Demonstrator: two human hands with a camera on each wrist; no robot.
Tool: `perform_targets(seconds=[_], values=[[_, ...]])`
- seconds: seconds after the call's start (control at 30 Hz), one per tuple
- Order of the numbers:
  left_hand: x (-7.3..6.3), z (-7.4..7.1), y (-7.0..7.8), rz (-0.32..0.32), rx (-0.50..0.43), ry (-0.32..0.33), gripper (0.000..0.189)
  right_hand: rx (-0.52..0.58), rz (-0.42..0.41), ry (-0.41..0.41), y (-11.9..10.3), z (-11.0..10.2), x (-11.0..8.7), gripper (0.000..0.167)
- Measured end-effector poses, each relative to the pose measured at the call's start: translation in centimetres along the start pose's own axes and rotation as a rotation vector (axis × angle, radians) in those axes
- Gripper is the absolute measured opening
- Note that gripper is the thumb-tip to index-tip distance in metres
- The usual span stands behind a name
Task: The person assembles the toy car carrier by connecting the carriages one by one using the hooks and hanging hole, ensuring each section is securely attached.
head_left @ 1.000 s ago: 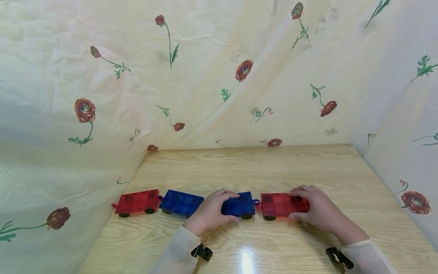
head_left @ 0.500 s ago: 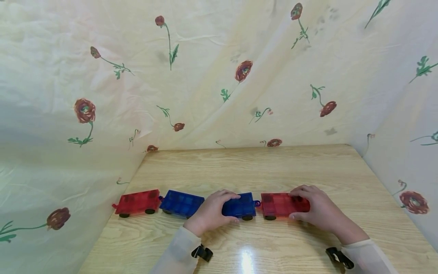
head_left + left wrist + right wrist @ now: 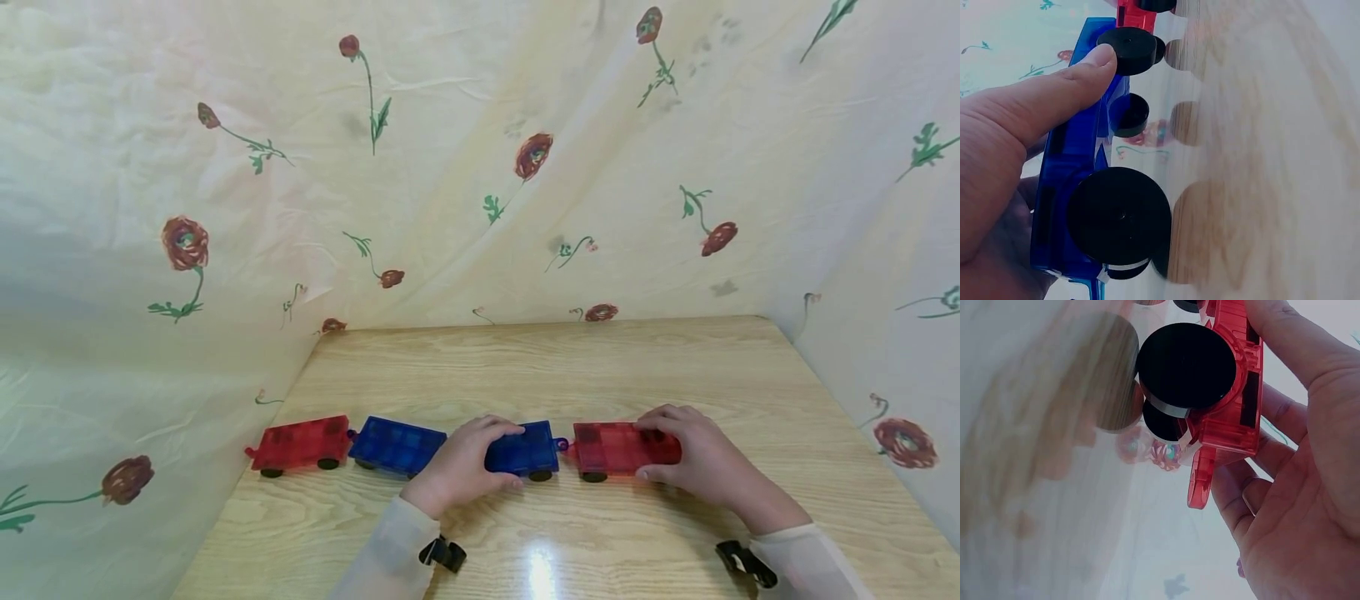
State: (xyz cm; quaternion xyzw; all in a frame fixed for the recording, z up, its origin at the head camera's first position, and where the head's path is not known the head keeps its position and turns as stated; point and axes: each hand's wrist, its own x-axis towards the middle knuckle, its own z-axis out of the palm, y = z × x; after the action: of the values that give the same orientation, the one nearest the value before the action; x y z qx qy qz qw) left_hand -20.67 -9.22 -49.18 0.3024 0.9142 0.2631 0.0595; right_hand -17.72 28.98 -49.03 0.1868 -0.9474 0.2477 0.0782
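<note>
My left hand point(image 3: 465, 462) grips a blue toy train car point(image 3: 528, 447) from above, thumb on the near side and fingers on the far side. The left wrist view shows the thumb by one of the car's black wheels point(image 3: 1129, 51). To the right, my right hand point(image 3: 693, 458) holds a red toy train car point(image 3: 615, 446) by its right end. A red hook point(image 3: 1202, 478) sticks out of that end in the right wrist view. Between the two held cars, a blue ring coupling point(image 3: 561, 444) overlaps the red car's hook.
Left of my hands, another blue car point(image 3: 397, 442) stands slightly angled, partly behind the left hand. Its coupling meets another red car point(image 3: 303, 442) near the table's left edge. The wooden table point(image 3: 555, 367) is bordered by flower-printed cloth point(image 3: 450, 167) at the back and sides.
The red car in my right hand has shifted very slightly right. The blue car's ring moved a touch right, then back left. Both grips stay the same.
</note>
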Motion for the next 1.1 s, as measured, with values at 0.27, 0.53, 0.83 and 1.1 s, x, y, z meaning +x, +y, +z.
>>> perform_targets(seconds=[0.27, 0.53, 0.83, 1.1], values=[[0.2, 0.2, 0.0, 0.043, 0.052, 0.004, 0.072, -0.002, -0.007, 0.001, 0.0, 0.1, 0.0, 0.065], [0.2, 0.1, -0.1, 0.011, 0.101, 0.012, 0.077, -0.013, 0.000, 0.005, -0.1, 0.2, 0.0, 0.066], [-0.6, -1.1, -1.0, 0.010, 0.122, 0.009, 0.081, -0.038, 0.014, 0.005, -0.1, -0.2, -0.1, 0.065], [-2.6, -3.3, -3.6, 0.003, 0.031, 0.012, 0.084, -0.049, 0.021, -0.026, 0.5, -1.3, -0.4, 0.068]])
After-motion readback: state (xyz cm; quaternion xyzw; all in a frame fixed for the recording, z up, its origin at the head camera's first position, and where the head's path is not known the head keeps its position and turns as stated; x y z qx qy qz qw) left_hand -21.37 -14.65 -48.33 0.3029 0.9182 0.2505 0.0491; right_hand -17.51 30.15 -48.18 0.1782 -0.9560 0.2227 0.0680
